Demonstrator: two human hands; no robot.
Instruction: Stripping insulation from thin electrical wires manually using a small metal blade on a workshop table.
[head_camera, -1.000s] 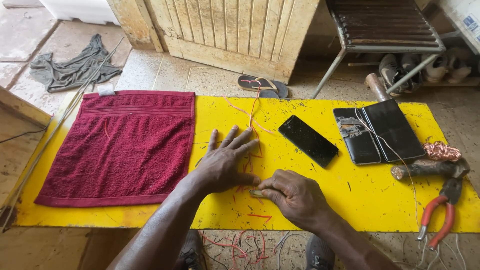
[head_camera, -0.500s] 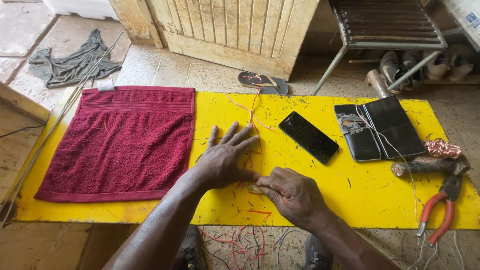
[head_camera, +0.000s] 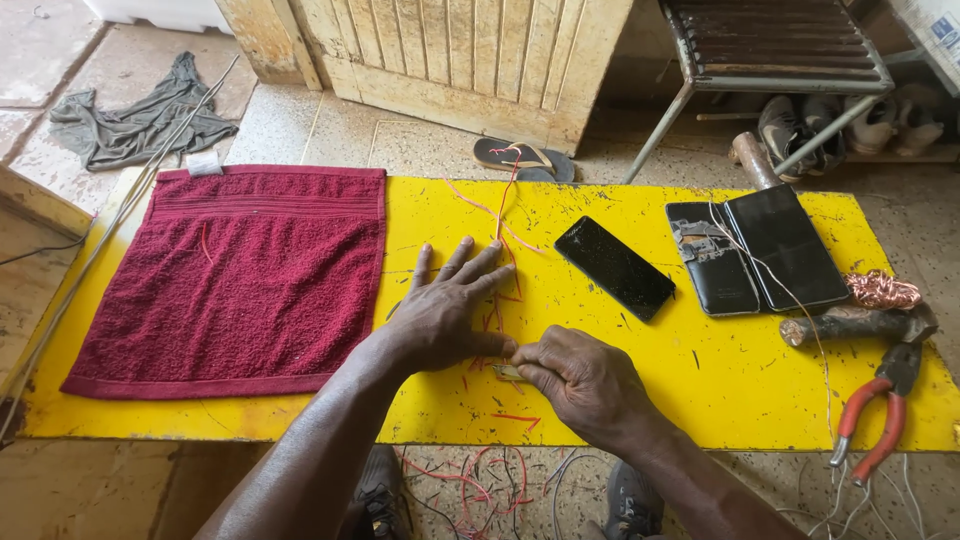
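Hands at the near middle of the yellow desk (head_camera: 700, 400). Right hand (head_camera: 580, 378) is curled, fingertips pinched narrowly on a small flat metallic piece (head_camera: 507, 372) lying on the desk surface; what the piece is cannot be told. Left hand (head_camera: 450, 305) lies flat and spread just beside it, palm down, pressing on thin red wires (head_camera: 497, 215) that run from under the fingers toward the far edge. The piece looks light, small and stiff, easily slid on the painted top, and is best taken by its edges; the wires look limp and springy. Further out: a dark phone (head_camera: 613, 267) right of the wires, an open black phone case (head_camera: 757, 255), a copper wire coil (head_camera: 882, 290), red-handled pliers (head_camera: 878, 410), and a maroon towel (head_camera: 235, 280) at left.
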